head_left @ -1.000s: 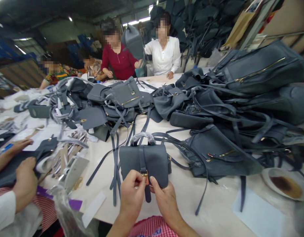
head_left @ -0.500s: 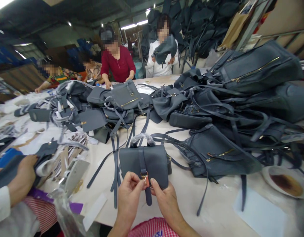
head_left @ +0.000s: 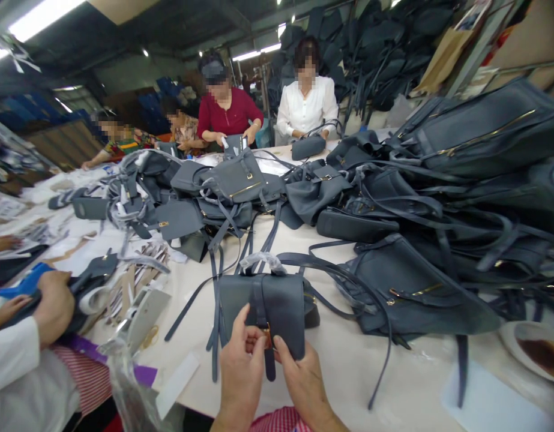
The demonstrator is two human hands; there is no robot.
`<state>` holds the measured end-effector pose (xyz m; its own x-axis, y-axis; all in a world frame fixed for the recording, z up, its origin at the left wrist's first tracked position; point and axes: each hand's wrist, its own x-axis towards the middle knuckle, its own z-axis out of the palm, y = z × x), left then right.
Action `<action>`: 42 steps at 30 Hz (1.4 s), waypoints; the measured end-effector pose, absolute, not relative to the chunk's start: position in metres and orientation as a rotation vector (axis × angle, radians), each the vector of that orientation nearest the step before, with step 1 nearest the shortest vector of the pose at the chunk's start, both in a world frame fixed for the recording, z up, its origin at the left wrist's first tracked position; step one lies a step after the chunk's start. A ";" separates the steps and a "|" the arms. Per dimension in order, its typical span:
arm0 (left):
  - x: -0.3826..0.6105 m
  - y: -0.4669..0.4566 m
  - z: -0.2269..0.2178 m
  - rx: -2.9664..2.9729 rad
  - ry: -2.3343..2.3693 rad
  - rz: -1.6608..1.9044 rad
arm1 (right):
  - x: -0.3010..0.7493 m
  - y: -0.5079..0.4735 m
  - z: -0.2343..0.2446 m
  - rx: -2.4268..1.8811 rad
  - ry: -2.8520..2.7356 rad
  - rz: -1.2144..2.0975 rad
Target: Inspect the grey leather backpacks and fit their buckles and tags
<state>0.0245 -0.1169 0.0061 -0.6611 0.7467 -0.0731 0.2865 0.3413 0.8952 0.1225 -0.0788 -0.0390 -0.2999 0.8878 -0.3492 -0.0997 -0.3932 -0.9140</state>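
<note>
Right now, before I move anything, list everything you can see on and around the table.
small leather bag: 1, slate grey, on the table between the hands
leather bags: many, slate grey, heaped across the far and right of the table
stacked bags: many, dark grey, behind the far workers
plastic bag: 1, clear, at the near left table edge
dish: 1, white with brown residue, at the right edge
paper sheet: 1, white, near the dish
table: 1, cream, beneath all this
co-workers: 4, mixed clothing, across the table
co-worker: 1, white sleeve, near left
left hand: 1, on the strap by the buckle
right hand: 1, on the bag's lower edge
</note>
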 end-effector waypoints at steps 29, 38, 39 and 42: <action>0.008 -0.149 0.001 1.289 2.035 1.165 | 0.129 -0.068 -0.008 -1.127 -0.552 2.122; -0.037 -0.178 0.011 1.449 2.299 0.318 | 0.131 -0.063 0.003 -1.149 -0.544 2.148; -0.042 -0.179 0.010 1.419 2.311 0.228 | 0.132 -0.062 0.006 -1.127 -0.537 2.161; -0.051 -0.182 0.004 1.293 2.286 0.164 | 0.138 -0.058 0.018 -1.068 -0.529 2.187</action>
<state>-0.0508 -0.1820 0.0044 -0.4205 0.8299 -0.3667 0.7689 0.5406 0.3414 0.1376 -0.0580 0.0180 -0.4656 0.6951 -0.5478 -0.3682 -0.7150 -0.5944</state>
